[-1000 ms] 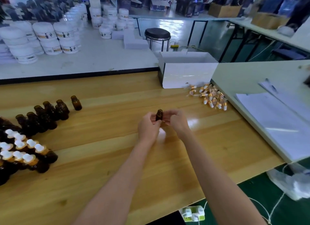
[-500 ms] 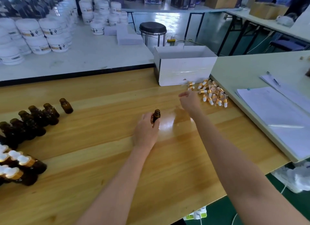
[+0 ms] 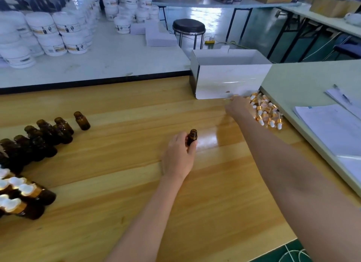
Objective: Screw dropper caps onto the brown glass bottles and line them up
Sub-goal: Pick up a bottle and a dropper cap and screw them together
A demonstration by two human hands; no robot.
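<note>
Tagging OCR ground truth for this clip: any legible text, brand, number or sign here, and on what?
No text here can be read.
Labels on the white jars: blurred.
Small mark on the white box front: too small.
Print on the paper sheets: too faint.
The brown bottle in the left hand: no label shows.

I count one held bottle [image 3: 192, 137], uncapped. One lone open bottle [image 3: 82, 121]. Beside it is a bottle cluster [image 3: 39, 140], at least seven, too packed to number exactly. Capped bottles [image 3: 33, 193]: at least five white bulbs, with the frame edge cutting the rest. Dropper caps [image 3: 265, 113]: one heap, past counting. One white box [image 3: 230, 79], one stool [image 3: 188, 26].
</note>
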